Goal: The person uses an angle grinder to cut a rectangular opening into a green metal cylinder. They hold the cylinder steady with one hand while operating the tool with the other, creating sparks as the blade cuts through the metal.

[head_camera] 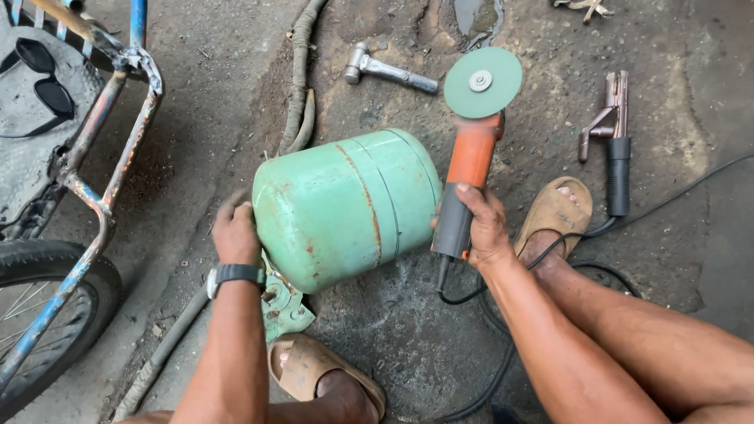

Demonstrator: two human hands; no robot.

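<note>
Head view: a pale green, rust-streaked metal gas cylinder (345, 208) lies on its side on the oily concrete ground (393, 345). Left hand (236, 232) grips its end; right hand (483, 224) clutches an orange angle grinder (471, 149) just beside it.

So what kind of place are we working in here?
Most likely an informal outdoor metal or welding repair spot: bare dirt ground, a welding electrode holder with cable, a hammer, and a rusty bicycle frame alongside.
</note>
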